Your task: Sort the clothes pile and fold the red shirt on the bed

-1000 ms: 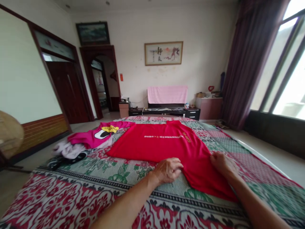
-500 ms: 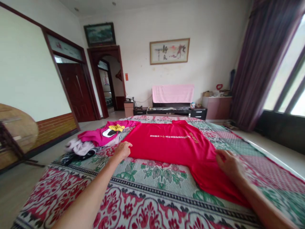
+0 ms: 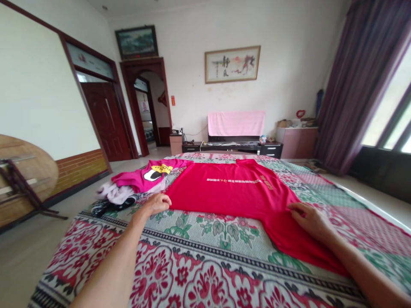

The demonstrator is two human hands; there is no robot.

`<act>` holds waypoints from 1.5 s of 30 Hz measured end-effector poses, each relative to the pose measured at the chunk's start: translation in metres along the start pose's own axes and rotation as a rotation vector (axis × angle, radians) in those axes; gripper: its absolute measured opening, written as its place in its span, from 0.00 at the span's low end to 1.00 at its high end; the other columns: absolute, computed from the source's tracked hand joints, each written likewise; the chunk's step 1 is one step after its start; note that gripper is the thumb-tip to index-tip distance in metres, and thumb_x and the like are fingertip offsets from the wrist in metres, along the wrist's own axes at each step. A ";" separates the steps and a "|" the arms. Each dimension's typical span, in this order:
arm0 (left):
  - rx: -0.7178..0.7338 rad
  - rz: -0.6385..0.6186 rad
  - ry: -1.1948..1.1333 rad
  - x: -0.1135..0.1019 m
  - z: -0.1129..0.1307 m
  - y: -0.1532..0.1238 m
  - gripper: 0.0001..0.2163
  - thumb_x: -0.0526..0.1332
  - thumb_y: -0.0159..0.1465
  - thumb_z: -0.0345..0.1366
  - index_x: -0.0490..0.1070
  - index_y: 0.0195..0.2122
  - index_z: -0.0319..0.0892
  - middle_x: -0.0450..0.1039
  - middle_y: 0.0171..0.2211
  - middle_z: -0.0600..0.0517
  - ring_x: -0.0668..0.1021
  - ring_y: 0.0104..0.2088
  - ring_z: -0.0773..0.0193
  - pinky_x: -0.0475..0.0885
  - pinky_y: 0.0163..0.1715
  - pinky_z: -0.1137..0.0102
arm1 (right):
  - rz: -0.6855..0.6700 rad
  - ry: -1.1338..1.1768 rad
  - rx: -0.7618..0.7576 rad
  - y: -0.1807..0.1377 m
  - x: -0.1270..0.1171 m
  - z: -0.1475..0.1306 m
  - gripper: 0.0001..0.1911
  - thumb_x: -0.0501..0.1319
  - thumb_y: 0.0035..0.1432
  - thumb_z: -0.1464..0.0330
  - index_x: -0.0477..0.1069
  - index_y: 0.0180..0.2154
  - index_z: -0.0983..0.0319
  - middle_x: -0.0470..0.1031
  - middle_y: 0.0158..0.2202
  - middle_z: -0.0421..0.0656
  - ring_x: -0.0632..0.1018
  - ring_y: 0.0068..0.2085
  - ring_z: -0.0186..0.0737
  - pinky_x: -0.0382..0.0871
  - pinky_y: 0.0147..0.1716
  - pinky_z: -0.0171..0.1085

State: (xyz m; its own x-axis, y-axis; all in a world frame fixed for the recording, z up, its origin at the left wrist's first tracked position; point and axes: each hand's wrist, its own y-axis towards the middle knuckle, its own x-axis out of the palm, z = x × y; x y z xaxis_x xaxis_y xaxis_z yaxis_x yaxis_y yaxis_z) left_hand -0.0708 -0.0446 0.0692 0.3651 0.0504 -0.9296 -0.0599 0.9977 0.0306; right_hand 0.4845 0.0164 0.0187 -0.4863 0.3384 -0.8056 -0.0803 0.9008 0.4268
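A red T-shirt [image 3: 224, 190] with a line of light printed characters lies spread flat on a patterned cloth [image 3: 199, 265], its hem end to the left and one sleeve stretching toward me at the right. At the near hem corner, my left hand [image 3: 158, 203] is closed, with the fabric pinched in its fingers. My right hand [image 3: 311, 220] is at the shoulder, above the near sleeve, its fingers bent and pinching the fabric. The right fingertips are partly hidden. Left of the shirt, close beyond my left hand, lies a pink printed garment [image 3: 136, 182].
Under the pink garment are pale clothing [image 3: 114, 193] and a black-and-white piece [image 3: 111, 206]. A folded round wooden table [image 3: 28, 179] leans at the left wall. Past the cloth's far edge stand a low black cabinet [image 3: 271, 150] and a pink towel-covered screen [image 3: 236, 123].
My left hand has moved a little left, drawing the hem corner with it. My right hand now lies slightly farther in over the shirt's shoulder. The camera view has shifted slightly.
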 end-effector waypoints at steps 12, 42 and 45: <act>0.012 -0.158 0.026 -0.001 -0.008 0.011 0.12 0.54 0.43 0.31 0.74 0.27 0.42 0.71 0.21 0.57 0.70 0.24 0.68 0.59 0.23 0.77 | -0.827 -0.074 0.034 -0.005 -0.070 -0.067 0.17 0.62 0.42 0.61 0.75 0.35 0.62 0.76 0.29 0.39 0.71 0.29 0.35 0.60 0.28 0.33; 0.055 -0.157 0.033 0.000 -0.010 0.013 0.12 0.52 0.43 0.33 0.72 0.27 0.42 0.72 0.25 0.56 0.72 0.27 0.66 0.61 0.26 0.75 | -0.757 -0.389 -0.178 -0.019 -0.049 -0.120 0.16 0.61 0.40 0.73 0.78 0.35 0.63 0.75 0.29 0.43 0.71 0.29 0.37 0.58 0.24 0.31; 0.051 -0.149 0.026 0.001 -0.010 0.013 0.11 0.53 0.44 0.33 0.72 0.27 0.43 0.72 0.24 0.56 0.72 0.27 0.66 0.62 0.25 0.75 | -0.738 -0.405 -0.195 -0.018 -0.051 -0.118 0.13 0.58 0.42 0.75 0.77 0.32 0.65 0.73 0.27 0.43 0.69 0.27 0.34 0.56 0.24 0.31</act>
State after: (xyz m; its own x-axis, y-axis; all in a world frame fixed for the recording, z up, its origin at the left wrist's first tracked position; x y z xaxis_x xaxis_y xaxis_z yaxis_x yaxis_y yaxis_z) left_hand -0.0800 -0.0320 0.0648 0.3426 -0.0984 -0.9343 0.0407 0.9951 -0.0899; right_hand 0.4080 -0.0490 0.1008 0.0937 -0.2103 -0.9731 -0.4198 0.8779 -0.2302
